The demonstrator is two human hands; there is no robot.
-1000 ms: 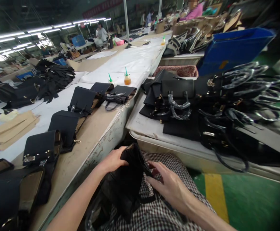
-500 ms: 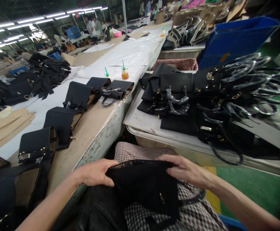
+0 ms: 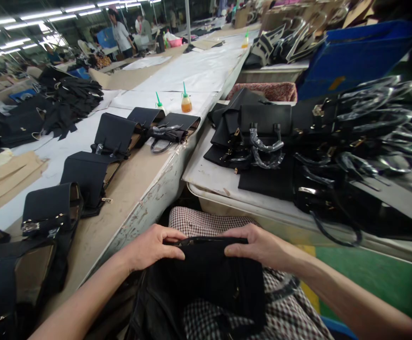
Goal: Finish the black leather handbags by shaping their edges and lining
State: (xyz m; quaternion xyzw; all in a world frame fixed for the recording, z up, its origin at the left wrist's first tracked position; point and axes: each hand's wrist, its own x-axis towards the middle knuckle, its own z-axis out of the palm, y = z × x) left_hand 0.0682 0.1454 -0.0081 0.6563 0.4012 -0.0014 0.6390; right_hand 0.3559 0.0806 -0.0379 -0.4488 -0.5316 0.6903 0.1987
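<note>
A black bag piece (image 3: 209, 278) lies on my lap over checked fabric (image 3: 206, 222). My left hand (image 3: 152, 248) grips its top edge at the left, fingers curled over the rim. At the right end of the same edge my right hand (image 3: 262, 245) is closed, with the thumb on the front face. Both hands sit just below the gap between the long workbench (image 3: 135, 189) and a white side table (image 3: 213, 182).
Several black bag bodies (image 3: 85, 174) stand in a row along the workbench, with two glue bottles (image 3: 186, 101) behind them. The side table carries a heap of black bags with wrapped handles (image 3: 298, 146). A blue crate (image 3: 350, 56) stands beyond. People work far off.
The black piece has been turned flat and spread across my lap. Both hands shifted to its top edge and have drawn slightly closer together along it.
</note>
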